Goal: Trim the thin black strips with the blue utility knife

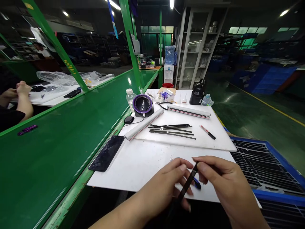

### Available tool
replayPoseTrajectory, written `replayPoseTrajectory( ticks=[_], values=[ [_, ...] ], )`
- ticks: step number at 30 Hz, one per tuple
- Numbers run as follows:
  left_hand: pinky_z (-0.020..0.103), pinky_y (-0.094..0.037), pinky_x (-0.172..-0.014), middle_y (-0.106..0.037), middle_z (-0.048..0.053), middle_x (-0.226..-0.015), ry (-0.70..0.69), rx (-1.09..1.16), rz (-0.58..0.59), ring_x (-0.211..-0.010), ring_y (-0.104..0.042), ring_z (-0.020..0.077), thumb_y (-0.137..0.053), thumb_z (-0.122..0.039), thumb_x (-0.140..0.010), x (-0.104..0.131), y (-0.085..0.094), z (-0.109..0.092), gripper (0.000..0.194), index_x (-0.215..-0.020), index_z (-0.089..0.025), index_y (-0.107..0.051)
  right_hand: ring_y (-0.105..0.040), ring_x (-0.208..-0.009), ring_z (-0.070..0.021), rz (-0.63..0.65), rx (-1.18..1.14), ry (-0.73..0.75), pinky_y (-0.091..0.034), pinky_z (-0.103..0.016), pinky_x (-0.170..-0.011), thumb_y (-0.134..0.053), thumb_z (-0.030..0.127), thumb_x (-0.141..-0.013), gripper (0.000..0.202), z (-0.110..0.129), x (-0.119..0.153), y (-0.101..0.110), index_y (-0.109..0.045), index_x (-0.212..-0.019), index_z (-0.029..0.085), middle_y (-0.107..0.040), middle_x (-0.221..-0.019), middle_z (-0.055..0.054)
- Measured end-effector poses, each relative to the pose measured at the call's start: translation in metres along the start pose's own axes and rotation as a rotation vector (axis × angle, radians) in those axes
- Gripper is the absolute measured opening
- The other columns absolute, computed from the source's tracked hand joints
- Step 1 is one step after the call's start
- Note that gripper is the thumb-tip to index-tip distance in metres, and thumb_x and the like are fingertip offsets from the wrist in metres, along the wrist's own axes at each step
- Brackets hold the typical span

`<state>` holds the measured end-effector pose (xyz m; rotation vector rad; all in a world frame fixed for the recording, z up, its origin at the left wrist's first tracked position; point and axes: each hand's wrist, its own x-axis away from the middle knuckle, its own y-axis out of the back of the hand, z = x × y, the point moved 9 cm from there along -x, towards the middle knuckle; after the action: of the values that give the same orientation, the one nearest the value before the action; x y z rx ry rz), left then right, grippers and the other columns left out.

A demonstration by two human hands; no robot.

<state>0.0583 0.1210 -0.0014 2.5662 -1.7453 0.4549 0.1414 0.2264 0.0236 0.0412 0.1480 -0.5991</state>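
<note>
A narrow black strip (pixel 188 184) slants between my two hands over the front edge of the white table. My right hand (pixel 220 175) pinches its upper end between thumb and fingertips. Lower down, my left hand (pixel 172 179) has its curled fingers loosely around the strip, whose bottom end fades into the dark. Just behind the strip, a blue and black tool (pixel 197 183) lies on the table, partly hidden by my fingers. Farther back, several similar black strips (pixel 171 129) lie loosely crossed on a white foam board (pixel 143 136).
A utility knife (pixel 208 132) lies right of the strips. Behind them are two long white boxes (pixel 189 111) (pixel 144 124), pliers (pixel 164 105) and a purple-rimmed round device (pixel 143 104). A phone (pixel 107 153) lies left; blue-edged trays (pixel 264 162) stand right. Another person's hands (pixel 22 89) show far left.
</note>
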Motion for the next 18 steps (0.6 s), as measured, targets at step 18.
replayPoseTrajectory(
  ticks=[18],
  values=[
    [0.040, -0.037, -0.106, -0.050, 0.014, -0.137, -0.079, -1.267, -0.711, -0.126, -0.047, 0.0292, -0.044, -0.032, -0.087, 0.004, 0.255, -0.028, 0.052, -0.135, -0.012, -0.045, -0.061, -0.077, -0.0198, -0.618, -0.468, 0.146, -0.059, -0.027, -0.071, -0.094, 0.030, -0.071, 0.041, -0.043, -0.008, 0.092, -0.071, -0.098, 0.011, -0.061, -0.099, -0.013]
  ],
)
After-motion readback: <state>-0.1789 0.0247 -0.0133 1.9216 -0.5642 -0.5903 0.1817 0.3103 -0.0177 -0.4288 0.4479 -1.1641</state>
